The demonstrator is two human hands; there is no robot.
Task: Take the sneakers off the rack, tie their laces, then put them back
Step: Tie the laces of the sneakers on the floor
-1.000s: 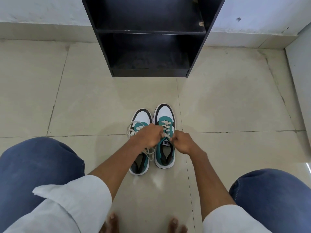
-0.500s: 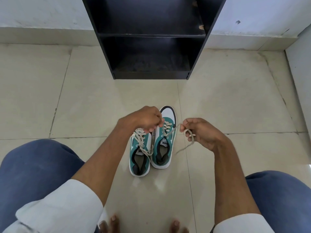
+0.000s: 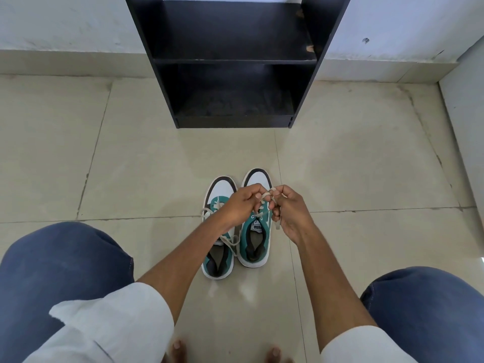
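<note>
Your left hand [image 3: 242, 205]: fingers curled in, pinching a cream lace [image 3: 265, 195] of the right-hand sneaker; it hangs above that shoe's lacing and crosses over the other shoe's tongue area.
Your right hand [image 3: 290, 210]: fingers curled shut on the other part of the same lace, with a loop showing over the fingertips [image 3: 277, 190] and a loose end dropping below the palm.
Hands together: knuckles nearly meet above the right-hand sneaker; whether they touch, you cannot tell.
Right-hand sneaker [image 3: 255, 242]: teal and white with a dark toe rim, flat on the floor [image 3: 157, 166], toe pointing at the rack; its upper lacing is covered by your hands.
Left-hand sneaker [image 3: 218, 255]: same colours, touching or just beside its partner, set slightly nearer to you; its laces [image 3: 230, 241] lie loose across the tongue and out to the side, not tied.
Rack [image 3: 233, 61]: black, 2 shelves visible, well apart from the sneakers, straight ahead against the wall; its top is cut off by the frame edge.
Hard to make out: the knot stage is hidden inside your fingers; the tongue labels are too small to read with certainty.
Your body: 2 knees in blue denim at the lower corners, white sleeves pushed up the forearms, bare toes at the bottom edge.
</note>
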